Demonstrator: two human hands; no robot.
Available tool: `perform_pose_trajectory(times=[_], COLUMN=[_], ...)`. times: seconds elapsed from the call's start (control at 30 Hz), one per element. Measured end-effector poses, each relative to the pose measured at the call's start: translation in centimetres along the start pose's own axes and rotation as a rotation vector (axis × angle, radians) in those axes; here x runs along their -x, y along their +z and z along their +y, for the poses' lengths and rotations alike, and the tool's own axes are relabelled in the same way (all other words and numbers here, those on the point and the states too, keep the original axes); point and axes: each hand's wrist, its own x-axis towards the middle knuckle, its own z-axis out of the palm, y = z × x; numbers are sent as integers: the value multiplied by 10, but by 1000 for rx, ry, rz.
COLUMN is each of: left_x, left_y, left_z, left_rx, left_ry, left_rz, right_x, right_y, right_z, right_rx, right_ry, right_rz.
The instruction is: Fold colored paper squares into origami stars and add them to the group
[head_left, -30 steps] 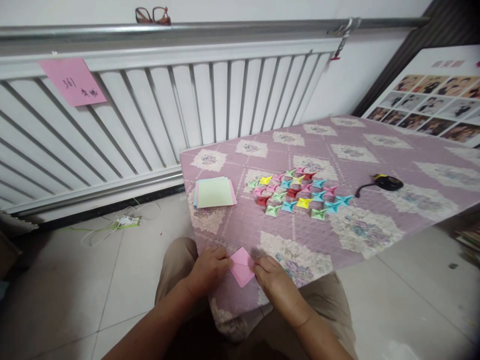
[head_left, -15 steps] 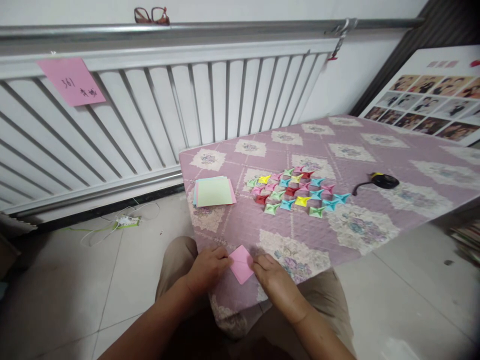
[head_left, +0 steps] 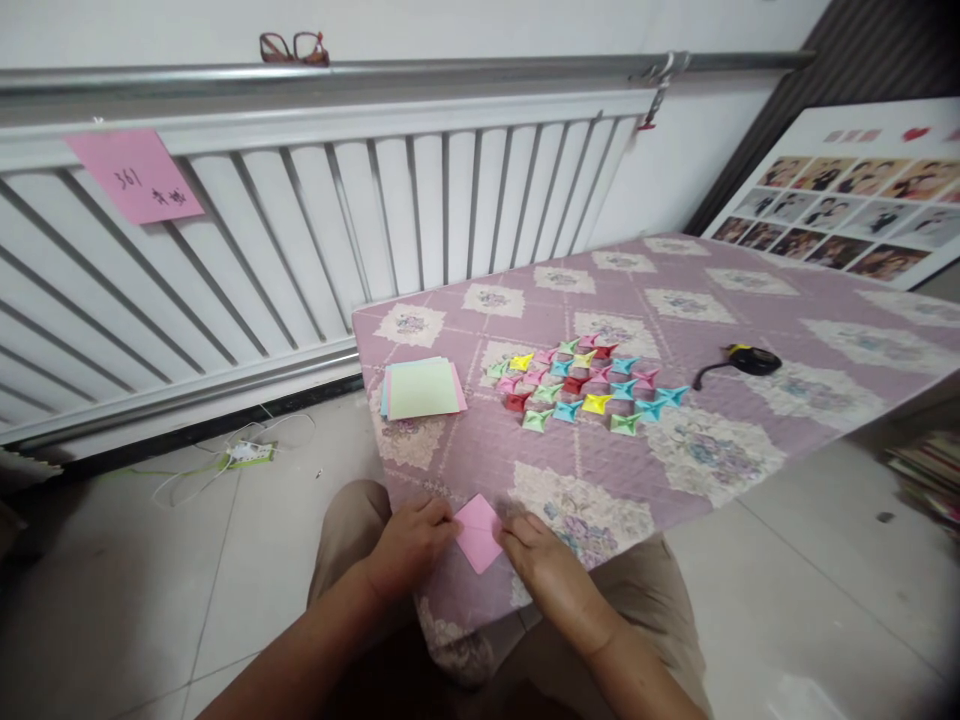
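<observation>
A pink square of folded paper (head_left: 479, 535) lies cornerwise near the table's front corner, with a crease across its middle. My left hand (head_left: 417, 540) holds its left corner, fingers closed on it. At the opposite corner, my right hand (head_left: 536, 548) grips the same paper with thumb and fingers together. Beyond it sit several small folded paper shapes (head_left: 576, 385) in green, pink, yellow, blue and red, set out in rows. To their left rests a stack of square paper sheets (head_left: 421, 388), pale green on top.
The table wears a purple flowered cloth (head_left: 457, 460). A black object with a cord (head_left: 752, 360) lies at the right, below a photo board (head_left: 832, 215). Behind stands a white radiator (head_left: 300, 240) with a pink note (head_left: 135, 178). Glasses (head_left: 294, 48) rest on the pipe. A power strip (head_left: 247, 454) is on the floor.
The view has shifted slightly, so everything sits a little lower and further left. Both hands keep their hold on the pink paper, with no clear change in it.
</observation>
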Motion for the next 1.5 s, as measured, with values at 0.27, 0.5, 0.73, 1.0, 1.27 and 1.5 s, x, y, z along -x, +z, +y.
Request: perform_pose_trajectory(times=[0.27, 0.5, 0.73, 1.0, 1.27, 1.5], left_x=[-3, -9, -12, -11, -10, -10], left_y=[-7, -14, -18, -18, -17, -12], left_z=[7, 14, 14, 14, 14, 13], left_rx=[-185, -268, -283, -262, -282, -275], left_ry=[77, 145, 172, 171, 181, 182], left_rz=[-92, -138, -191, -198, -172, -146], right_x=[2, 1, 4, 13, 16, 12], right_y=[-1, 0, 0, 5, 6, 13], right_z=[-4, -4, -5, -6, -6, -36], right_rx=[-8, 54, 21, -10, -24, 16], right_ry=[37, 14, 39, 106, 179, 147], right_rz=[24, 22, 52, 171, 201, 235])
